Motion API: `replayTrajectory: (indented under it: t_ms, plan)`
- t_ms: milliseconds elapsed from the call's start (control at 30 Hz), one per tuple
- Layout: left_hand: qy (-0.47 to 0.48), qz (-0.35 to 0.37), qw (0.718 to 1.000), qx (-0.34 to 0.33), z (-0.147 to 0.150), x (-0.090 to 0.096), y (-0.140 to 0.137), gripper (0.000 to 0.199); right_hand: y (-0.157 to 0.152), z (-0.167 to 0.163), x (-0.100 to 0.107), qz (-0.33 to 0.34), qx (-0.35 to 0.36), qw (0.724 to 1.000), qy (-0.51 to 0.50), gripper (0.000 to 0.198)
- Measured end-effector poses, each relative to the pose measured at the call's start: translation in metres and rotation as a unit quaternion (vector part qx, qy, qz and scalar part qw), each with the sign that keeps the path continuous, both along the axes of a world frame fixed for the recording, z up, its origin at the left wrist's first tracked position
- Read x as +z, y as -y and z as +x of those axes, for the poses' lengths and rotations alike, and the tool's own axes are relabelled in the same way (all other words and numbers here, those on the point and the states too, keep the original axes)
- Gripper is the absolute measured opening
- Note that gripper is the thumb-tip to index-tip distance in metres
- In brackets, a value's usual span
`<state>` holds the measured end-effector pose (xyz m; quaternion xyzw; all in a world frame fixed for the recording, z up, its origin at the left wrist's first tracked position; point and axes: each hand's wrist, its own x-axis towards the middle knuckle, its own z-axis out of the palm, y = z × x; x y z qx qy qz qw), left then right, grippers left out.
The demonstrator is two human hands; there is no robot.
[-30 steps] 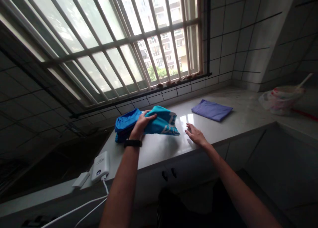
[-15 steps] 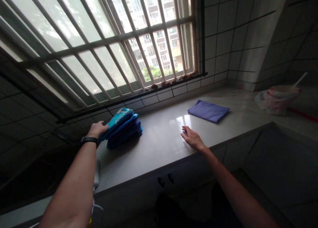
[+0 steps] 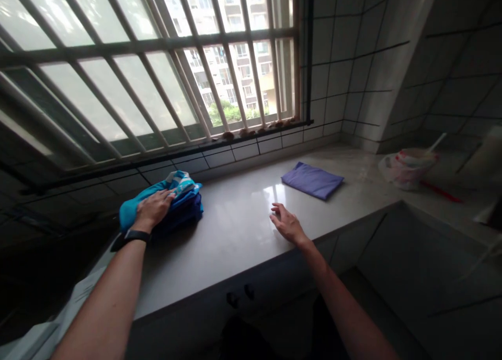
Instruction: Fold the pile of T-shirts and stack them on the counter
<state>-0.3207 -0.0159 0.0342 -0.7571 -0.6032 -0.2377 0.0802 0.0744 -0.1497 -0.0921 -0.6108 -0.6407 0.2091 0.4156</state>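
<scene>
A stack of folded blue cloths (image 3: 184, 211) sits at the left part of the counter. Its top piece is a turquoise cloth (image 3: 131, 208) with a white print, bulging out on the left. My left hand (image 3: 156, 206), wearing a dark wristband, lies over this piece with its fingers bent onto the fabric; the thumb is hidden. My right hand (image 3: 286, 221) hovers above the middle of the counter, fingers loosely curled and apart, holding nothing. Just beyond it a folded purple cloth (image 3: 312, 180) lies flat.
The glossy pale counter (image 3: 231, 234) runs below a barred window (image 3: 219, 78) and turns a corner at right. A pinkish tub in a plastic bag (image 3: 410, 166) stands there, with a red-handled item (image 3: 441, 192) beside it. Dark knobs (image 3: 240, 295) show below the front edge.
My left hand has moved from the stack's left end onto its top, and the turquoise cloth now spreads farther left. My right hand keeps nearly the same pose. The view has shifted a little.
</scene>
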Motion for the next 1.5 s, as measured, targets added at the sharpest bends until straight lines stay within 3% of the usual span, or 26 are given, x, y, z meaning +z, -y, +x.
replayTrajectory:
  t_ms: [133,267,333,400,500,600,767,900,967,1033,1067,1100,1200,1333,1500]
  plan:
    - [-0.011,-0.086,0.995,0.042,-0.006,0.02,-0.009,0.016,-0.001,-0.001,0.002,-0.002,-0.007,1.0,0.005,0.038]
    - [-0.032,-0.035,0.997,0.067,0.029,0.031,0.008,0.012,0.0,-0.001,0.005,-0.005,-0.007,1.0,0.011,0.037]
    - [-0.046,0.046,0.995,0.08,0.059,0.021,0.033,0.02,0.0,0.0,0.006,-0.007,-0.002,1.0,0.009,0.036]
    - [-0.05,0.118,0.988,0.089,0.091,-0.001,0.063,0.028,0.0,0.002,0.008,-0.014,0.002,1.0,0.006,0.034]
    - [-0.052,0.119,0.99,0.052,0.129,-0.044,0.101,0.025,0.0,0.004,0.009,-0.03,0.007,0.999,-0.012,0.03]
    - [-0.064,0.111,0.992,0.005,0.144,-0.076,0.117,0.02,-0.001,0.005,0.009,-0.034,0.02,0.998,-0.056,0.027]
    - [-0.101,0.071,0.992,-0.023,0.143,-0.089,0.111,0.021,-0.005,0.007,0.01,-0.025,0.041,0.979,-0.2,0.02]
    - [-0.105,0.033,0.993,-0.051,0.143,-0.09,0.107,0.021,-0.012,0.035,0.028,-0.018,-0.048,0.966,-0.253,0.027]
    - [-0.102,0.028,0.993,-0.051,0.144,-0.092,0.107,0.021,-0.015,0.06,0.042,0.005,-0.138,0.975,-0.173,0.031]
    - [-0.103,0.028,0.993,-0.051,0.144,-0.094,0.107,0.022,-0.013,0.087,0.055,0.0,-0.221,0.975,0.005,0.03]
    - [-0.101,0.027,0.993,-0.053,0.144,-0.094,0.108,0.022,-0.011,0.099,0.06,-0.016,-0.226,0.969,0.102,0.03]
    - [-0.098,0.027,0.993,-0.054,0.145,-0.095,0.108,0.022,-0.009,0.108,0.065,-0.023,-0.231,0.963,0.137,0.031]
    - [-0.083,0.026,0.995,-0.058,0.144,-0.095,0.109,0.021,0.0,0.121,0.072,-0.038,-0.217,0.957,0.188,0.034]
    - [-0.072,0.036,0.995,-0.06,0.144,-0.095,0.108,0.021,0.001,0.113,0.082,-0.052,-0.181,0.954,0.234,0.036]
    - [-0.068,0.05,0.994,-0.069,0.143,-0.099,0.106,0.02,-0.012,0.083,0.12,-0.086,-0.092,0.944,0.304,0.026]
